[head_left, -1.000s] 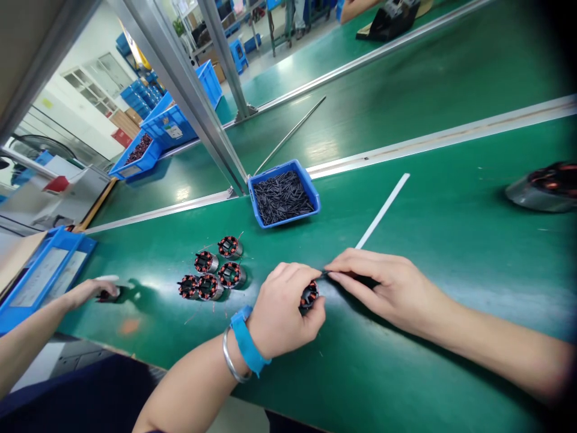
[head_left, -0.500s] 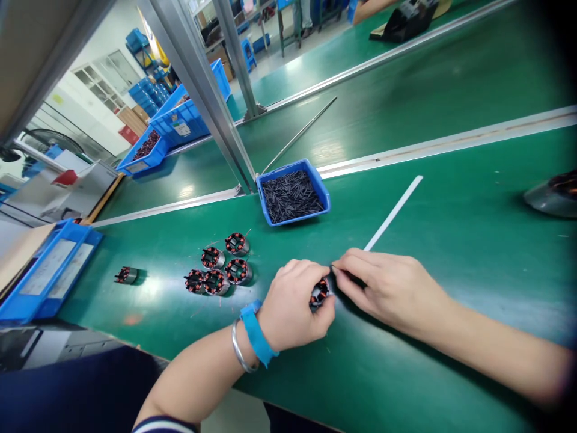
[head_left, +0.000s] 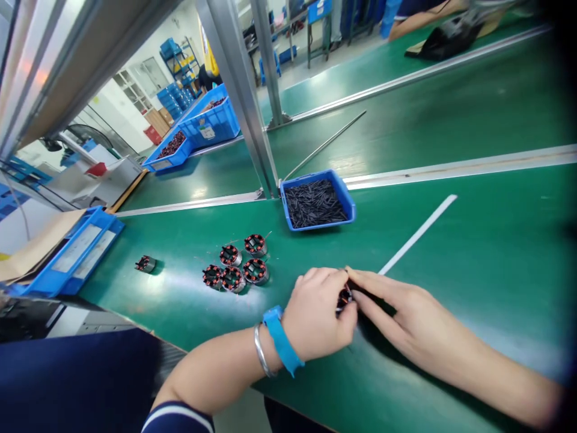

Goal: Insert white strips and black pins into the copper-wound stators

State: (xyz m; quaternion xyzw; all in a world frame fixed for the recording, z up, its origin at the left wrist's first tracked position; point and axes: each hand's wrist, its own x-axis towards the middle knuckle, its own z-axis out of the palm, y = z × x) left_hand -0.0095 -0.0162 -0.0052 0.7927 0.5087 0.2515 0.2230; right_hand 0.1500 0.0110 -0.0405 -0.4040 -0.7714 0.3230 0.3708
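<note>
My left hand, with a blue strap and a silver bangle at its wrist, is closed around a motor stator with copper windings. The stator is partly covered by the fingers. From the other side my right hand meets it, index finger at the upper edge and thumb at the right side. Whether a small piece sits between the right fingertips is hidden. To the left stands a group of several similar stators with black and orange tops. Another stator lies on its side farther left.
A blue bin of thin black tubes stands behind my hands by the metal post. A white strip lies on the green bench. Blue trays sit at the left end. Blue crates with parts stand beyond the rail.
My right fingertips, just apart from the stator before, now touch it at its top and right side. The left hand keeps its hold. The whole view has shifted, so the scene sits farther right.
</note>
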